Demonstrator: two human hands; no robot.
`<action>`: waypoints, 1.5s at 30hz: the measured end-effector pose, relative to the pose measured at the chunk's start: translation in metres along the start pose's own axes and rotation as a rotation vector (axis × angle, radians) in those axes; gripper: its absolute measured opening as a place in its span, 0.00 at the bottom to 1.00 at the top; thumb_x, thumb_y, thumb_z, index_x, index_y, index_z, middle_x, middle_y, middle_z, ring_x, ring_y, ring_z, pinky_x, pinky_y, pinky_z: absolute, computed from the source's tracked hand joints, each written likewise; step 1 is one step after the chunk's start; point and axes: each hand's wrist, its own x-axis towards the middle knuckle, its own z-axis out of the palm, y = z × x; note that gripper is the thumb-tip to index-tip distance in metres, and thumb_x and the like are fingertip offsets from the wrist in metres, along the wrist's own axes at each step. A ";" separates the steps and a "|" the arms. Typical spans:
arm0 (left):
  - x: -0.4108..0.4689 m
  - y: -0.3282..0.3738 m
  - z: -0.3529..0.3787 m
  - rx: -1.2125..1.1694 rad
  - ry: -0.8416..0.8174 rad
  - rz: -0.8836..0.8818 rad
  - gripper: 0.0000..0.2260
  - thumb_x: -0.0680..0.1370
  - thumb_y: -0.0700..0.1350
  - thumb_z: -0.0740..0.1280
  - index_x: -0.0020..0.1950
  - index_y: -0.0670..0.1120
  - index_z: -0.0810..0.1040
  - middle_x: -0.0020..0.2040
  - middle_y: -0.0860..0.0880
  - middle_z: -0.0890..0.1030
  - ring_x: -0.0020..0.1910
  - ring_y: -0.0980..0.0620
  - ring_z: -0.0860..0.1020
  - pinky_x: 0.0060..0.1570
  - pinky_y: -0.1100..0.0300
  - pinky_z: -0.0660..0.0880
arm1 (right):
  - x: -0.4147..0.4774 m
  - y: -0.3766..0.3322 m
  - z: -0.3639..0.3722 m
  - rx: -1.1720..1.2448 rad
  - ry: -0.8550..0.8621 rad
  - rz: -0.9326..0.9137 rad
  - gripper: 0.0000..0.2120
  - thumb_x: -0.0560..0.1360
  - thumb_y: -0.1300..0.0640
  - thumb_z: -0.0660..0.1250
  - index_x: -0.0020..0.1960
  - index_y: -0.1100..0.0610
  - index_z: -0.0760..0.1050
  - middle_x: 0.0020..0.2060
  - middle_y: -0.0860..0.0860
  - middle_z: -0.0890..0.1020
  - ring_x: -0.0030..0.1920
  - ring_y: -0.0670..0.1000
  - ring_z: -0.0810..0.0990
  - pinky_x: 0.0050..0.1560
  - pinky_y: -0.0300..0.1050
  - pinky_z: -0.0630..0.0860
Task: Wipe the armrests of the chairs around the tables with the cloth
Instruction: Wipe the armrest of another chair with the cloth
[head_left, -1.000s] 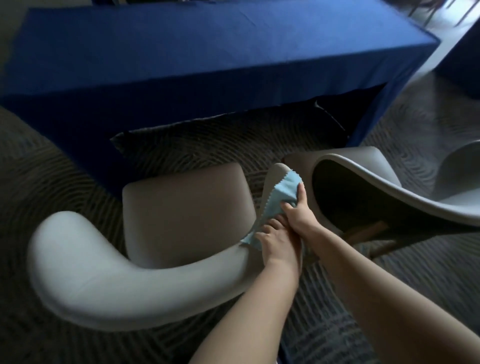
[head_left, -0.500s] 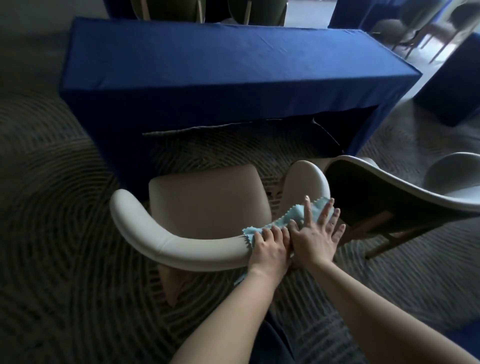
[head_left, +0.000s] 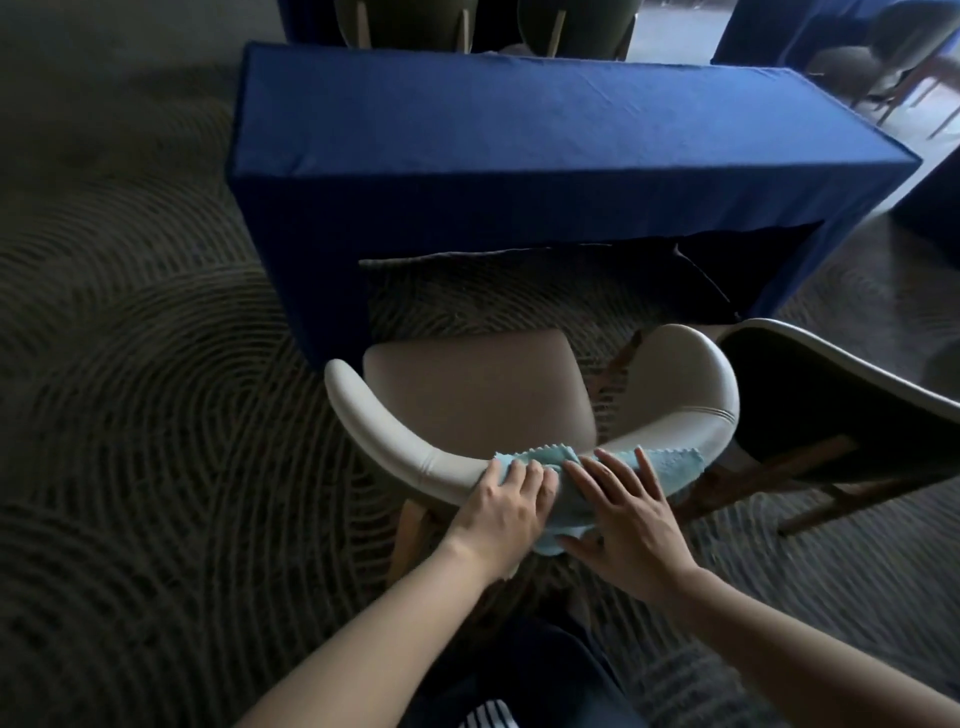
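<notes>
The fingers (head_left: 525, 474) of the left hand (head_left: 501, 512) are curled over the left end of the light blue cloth (head_left: 670, 467), which is gripped against the curved armrest (head_left: 405, 449) of the pale chair (head_left: 478, 389). The right hand (head_left: 631, 525) is laid flat on the cloth with its fingers (head_left: 608, 467) straight and spread, grasping nothing. The cloth is draped across the rail at lower centre. A second chair (head_left: 810, 410) is set just right of it. Beyond, a surface (head_left: 519, 119) draped in dark blue fills the upper centre. Patterned carpet (head_left: 135, 364) is spread across the dim room, and more chairs (head_left: 410, 21) are seen at the top edge.
</notes>
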 end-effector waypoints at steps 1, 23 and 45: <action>-0.005 -0.006 -0.001 0.000 0.009 0.007 0.19 0.75 0.44 0.49 0.62 0.37 0.64 0.52 0.42 0.81 0.49 0.44 0.80 0.52 0.49 0.77 | 0.003 -0.004 0.001 -0.003 0.003 -0.021 0.35 0.70 0.33 0.60 0.65 0.57 0.73 0.61 0.52 0.78 0.63 0.56 0.74 0.70 0.58 0.57; -0.074 -0.199 -0.026 0.070 -0.287 -0.068 0.24 0.74 0.40 0.50 0.64 0.41 0.76 0.63 0.47 0.78 0.64 0.51 0.75 0.60 0.43 0.72 | 0.140 -0.180 0.036 0.071 -0.131 0.041 0.26 0.65 0.56 0.77 0.58 0.63 0.72 0.47 0.53 0.78 0.48 0.53 0.79 0.47 0.44 0.77; -0.081 -0.256 0.012 -0.703 -0.253 -1.024 0.30 0.78 0.36 0.59 0.78 0.49 0.52 0.78 0.49 0.46 0.77 0.49 0.46 0.74 0.46 0.51 | 0.253 -0.229 0.061 0.133 -0.353 0.283 0.22 0.74 0.63 0.66 0.64 0.66 0.63 0.58 0.58 0.76 0.56 0.57 0.77 0.53 0.46 0.72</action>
